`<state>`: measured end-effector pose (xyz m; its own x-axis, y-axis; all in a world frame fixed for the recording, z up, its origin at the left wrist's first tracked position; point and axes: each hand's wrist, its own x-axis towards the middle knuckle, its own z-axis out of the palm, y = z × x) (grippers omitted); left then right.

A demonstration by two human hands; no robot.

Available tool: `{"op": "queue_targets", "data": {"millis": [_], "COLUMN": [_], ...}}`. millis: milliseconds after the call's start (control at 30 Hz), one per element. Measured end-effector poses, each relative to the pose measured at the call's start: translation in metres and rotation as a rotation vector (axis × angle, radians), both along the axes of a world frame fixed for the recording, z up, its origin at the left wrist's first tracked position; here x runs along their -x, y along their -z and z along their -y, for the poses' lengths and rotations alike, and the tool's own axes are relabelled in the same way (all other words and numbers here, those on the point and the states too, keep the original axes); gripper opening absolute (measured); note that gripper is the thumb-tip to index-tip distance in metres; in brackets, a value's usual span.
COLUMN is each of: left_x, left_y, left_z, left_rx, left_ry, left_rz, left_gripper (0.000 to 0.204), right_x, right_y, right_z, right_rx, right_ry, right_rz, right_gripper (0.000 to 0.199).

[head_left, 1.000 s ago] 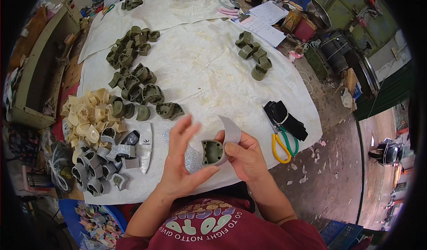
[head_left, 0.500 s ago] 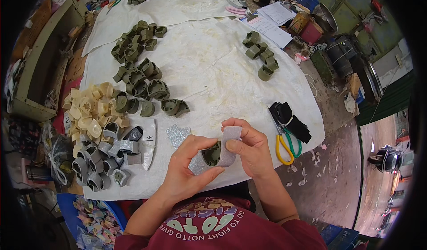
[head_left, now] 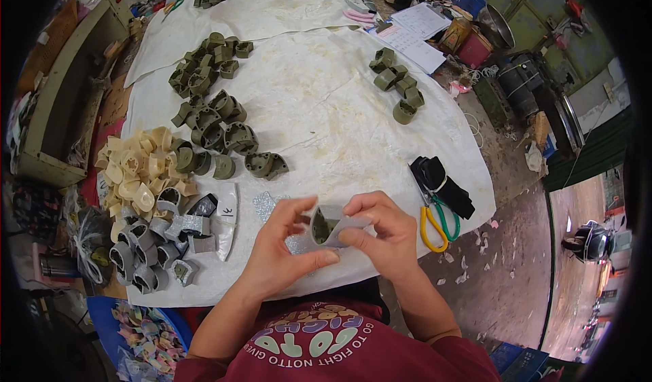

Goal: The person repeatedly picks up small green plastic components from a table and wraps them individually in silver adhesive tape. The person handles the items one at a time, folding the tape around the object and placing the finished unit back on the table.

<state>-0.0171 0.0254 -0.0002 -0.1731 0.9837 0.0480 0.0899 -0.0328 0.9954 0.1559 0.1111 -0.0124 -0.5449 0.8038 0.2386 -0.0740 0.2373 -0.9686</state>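
Note:
A hollow olive-green heel-shaped piece with small holes sits between my hands above the near edge of the table. A grey strip bends around its outside. My left hand holds the piece from the left, with fingers behind and thumb below. My right hand pinches the strip, its thumb pressing the right side. Silvery glitter sheet scraps lie partly under my left hand. Beside them is a pile of grey-covered heel pieces.
Beige heel pieces and olive-green ones are heaped on the left. More green ones lie far right. Scissors with yellow and green handles rest by a black bundle. A blue basin of scraps stands lower left.
The grey strip has gone from standing up at the right to wrapping around the green piece. My right hand has turned with it, and my left fingers have shifted up.

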Motion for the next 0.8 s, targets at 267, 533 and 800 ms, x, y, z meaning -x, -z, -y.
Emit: {"op": "queue_targets", "data": {"millis": [267,533,800], "left_x": [0.007,0.005,0.0], "left_y": [0.006,0.014,0.02], "left_z": [-0.001,0.0,0.003], "left_rx": [-0.169,-0.241,-0.246], "left_ry": [0.075,0.062,0.069], "left_rz": [-0.174,-0.114,0.056], "left_gripper": [0.058,0.06,0.058], "right_x": [0.007,0.009,0.008], "right_y": [-0.001,-0.011,-0.02], "right_z": [0.009,0.014,0.009], "right_rx": [0.156,-0.034,-0.012], "right_ry": [-0.079,0.019,0.072], "right_rz": [0.103,0.096,0.249], "right_gripper": [0.016,0.016,0.021]}}
